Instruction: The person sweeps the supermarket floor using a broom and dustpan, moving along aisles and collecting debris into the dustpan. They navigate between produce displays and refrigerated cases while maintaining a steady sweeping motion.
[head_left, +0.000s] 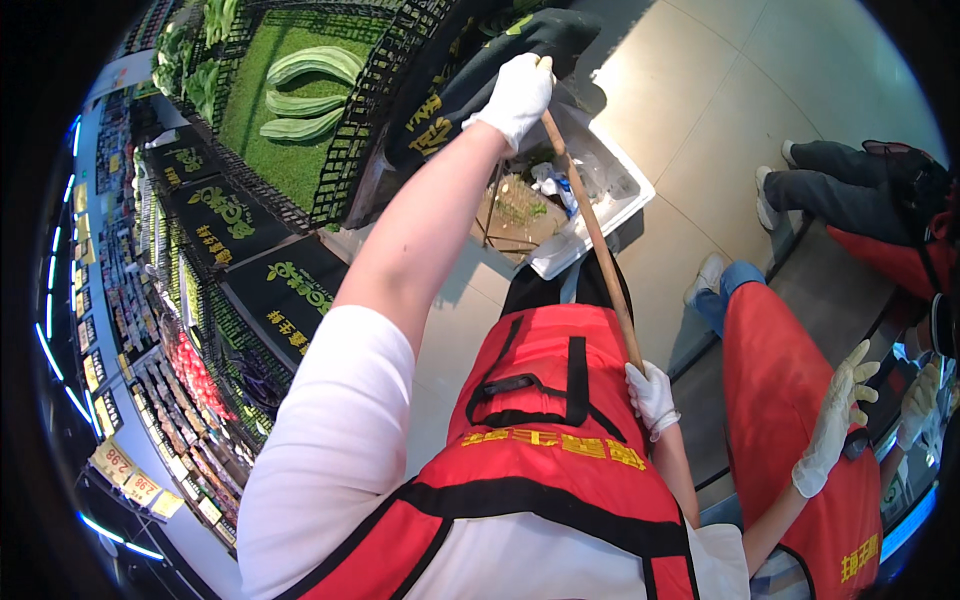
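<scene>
My left hand (517, 97), in a white glove, is closed around a wooden pole (592, 217) in front of a black cloth panel (457, 94) bearing yellow writing. The pole slants down toward my body, and my right hand (652, 399), also gloved, grips its nearer part beside my red apron (540, 360). Whether a tool head is fixed to the pole is hidden. Beneath the pole stands a white foam box (634, 196) with clear plastic and blue-and-white waste in it. Next to that, brown board (517, 229) with green vegetable scraps lies behind thin rods.
Striped green gourds (315, 67) lie on green matting inside a black lattice display at left. Beyond it run stocked shelves with price tags (142, 487). A co-worker in a red apron (772, 382) stands close at right, gloved hand (832, 420) raised; another person's legs (840, 184) are farther off.
</scene>
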